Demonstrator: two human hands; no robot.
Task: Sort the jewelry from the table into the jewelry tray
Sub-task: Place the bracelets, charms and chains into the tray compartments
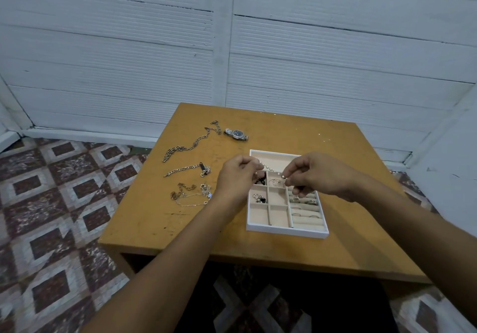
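Both hands, left hand (238,175) and right hand (318,175), pinch a beaded bracelet (269,168) stretched above the jewelry tray (286,231). Roughly half done: ring rolls hold several rings, three small compartments are occupied, others empty. On the bench (180,229) remain a watch (236,134) and three chain groups (189,167).

Tan wooden table (296,131); white jewelry tray (286,230) at centre; chains (189,144) at nine o'clock; wristwatch (236,134) at eleven.

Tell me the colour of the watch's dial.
Dark blue, on the watch in the head view.
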